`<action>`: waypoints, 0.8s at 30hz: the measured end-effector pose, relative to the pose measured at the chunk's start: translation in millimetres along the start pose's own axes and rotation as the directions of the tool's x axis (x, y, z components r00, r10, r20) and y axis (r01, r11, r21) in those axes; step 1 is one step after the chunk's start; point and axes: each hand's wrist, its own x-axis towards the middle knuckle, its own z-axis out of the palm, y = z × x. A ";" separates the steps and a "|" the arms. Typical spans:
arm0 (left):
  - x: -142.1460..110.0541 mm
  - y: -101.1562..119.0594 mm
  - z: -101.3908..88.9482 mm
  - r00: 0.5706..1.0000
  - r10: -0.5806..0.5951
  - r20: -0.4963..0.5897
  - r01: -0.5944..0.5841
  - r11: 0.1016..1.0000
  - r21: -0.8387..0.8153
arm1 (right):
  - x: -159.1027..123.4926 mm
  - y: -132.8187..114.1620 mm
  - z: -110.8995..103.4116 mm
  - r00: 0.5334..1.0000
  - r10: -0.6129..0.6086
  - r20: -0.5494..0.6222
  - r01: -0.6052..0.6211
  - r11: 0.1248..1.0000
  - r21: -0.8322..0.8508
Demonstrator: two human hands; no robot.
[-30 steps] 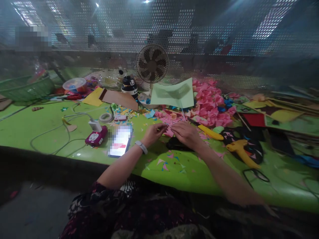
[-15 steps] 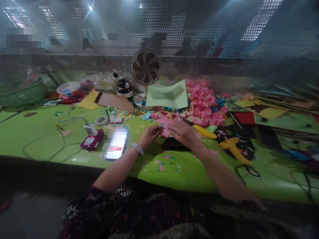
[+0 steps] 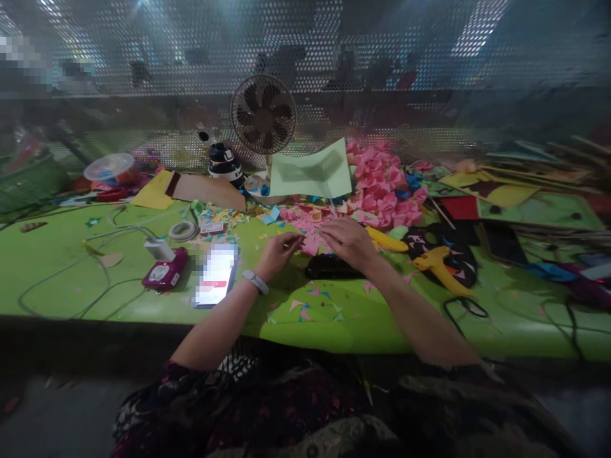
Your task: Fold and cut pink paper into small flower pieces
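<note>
Pink paper scraps: between left hand and right hand, spreading far. Fingers curled; whether pinching anything, cannot tell.

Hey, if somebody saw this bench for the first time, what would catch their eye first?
Probably the heap of bright pink pieces toward the back of the green table, right of the pale green sheet. Next might come the glowing phone left of the left hand, then the round fan at the back, left of the heap.
</note>
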 end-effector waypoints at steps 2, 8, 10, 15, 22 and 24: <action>0.5 -0.8 -0.6 1.000 -0.014 -0.009 0.014 1.000 -0.008 | -0.1 0.5 0.5 0.999 0.035 -0.007 -0.034 0.999 0.016; 3.1 -4.8 -2.3 0.995 -0.062 -0.079 0.052 0.992 -0.118 | -1.3 5.7 3.2 0.987 0.147 -0.072 -0.145 0.989 0.035; 3.7 -5.0 -3.0 0.992 -0.067 -0.106 0.054 0.991 -0.123 | -1.7 8.9 3.3 0.982 0.174 -0.076 -0.173 0.985 0.020; 3.5 -2.8 -2.8 0.990 -0.079 -0.119 0.064 0.990 -0.123 | -3.1 13.1 6.2 0.985 0.163 -0.065 -0.161 0.986 0.032; 2.0 8.4 -4.2 0.978 -0.084 -0.190 0.056 0.987 -0.148 | -8.0 12.2 12.1 0.981 0.189 -0.034 -0.186 0.980 0.075; 0.5 12.9 -4.3 0.981 -0.067 -0.183 0.045 0.992 -0.118 | -8.3 12.1 10.9 0.981 0.193 -0.028 -0.191 0.978 0.079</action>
